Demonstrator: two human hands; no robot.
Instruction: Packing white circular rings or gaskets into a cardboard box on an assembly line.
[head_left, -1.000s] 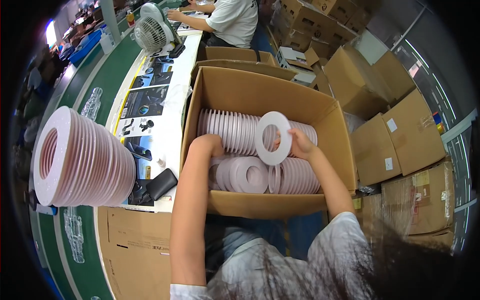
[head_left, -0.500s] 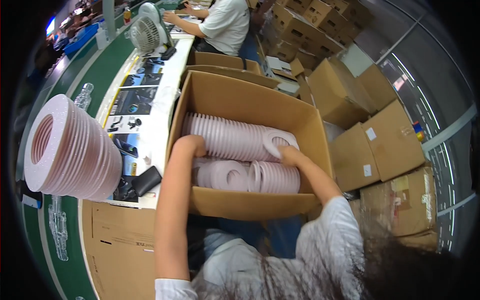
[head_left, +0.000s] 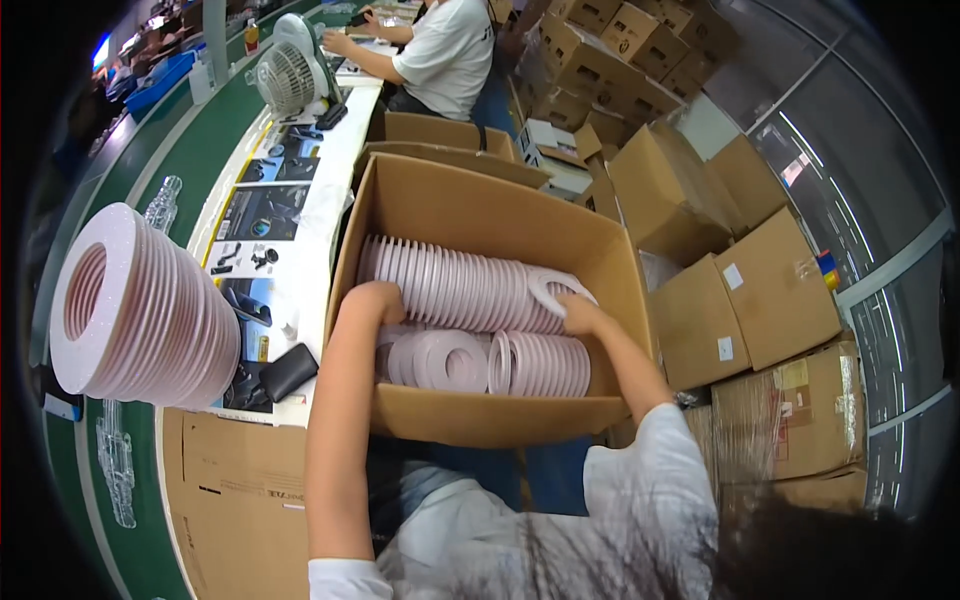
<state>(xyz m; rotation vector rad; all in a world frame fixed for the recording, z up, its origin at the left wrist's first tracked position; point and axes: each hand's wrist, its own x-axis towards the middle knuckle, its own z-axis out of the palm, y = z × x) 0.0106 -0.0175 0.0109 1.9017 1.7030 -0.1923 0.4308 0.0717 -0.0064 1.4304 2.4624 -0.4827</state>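
Observation:
An open cardboard box (head_left: 480, 418) in front of me holds rows of pale pink flat rings. My left hand (head_left: 378, 302) reaches over the left wall to the near left end of the long far row (head_left: 450, 280); its fingers are hidden among the rings. At the right end of that row, my right hand (head_left: 582, 314) grips a tilted ring (head_left: 545, 290), fingers at its hole. Closer to me lie a few overlapping rings (head_left: 430, 360) and, right of them, a shorter upright row (head_left: 548, 364).
On the left a tall stack of similar rings (head_left: 165, 310) stands by a white bench covered with printed sheets (head_left: 262, 212). A black pouch (head_left: 288, 372) and a fan (head_left: 290, 75) are on the bench. Closed cartons (head_left: 780, 290) line the right; a co-worker (head_left: 445, 55) sits beyond.
The whole view has shifted slightly. Both hands stay at the ends of the far row, and the tilted ring on the right leans over much as before.

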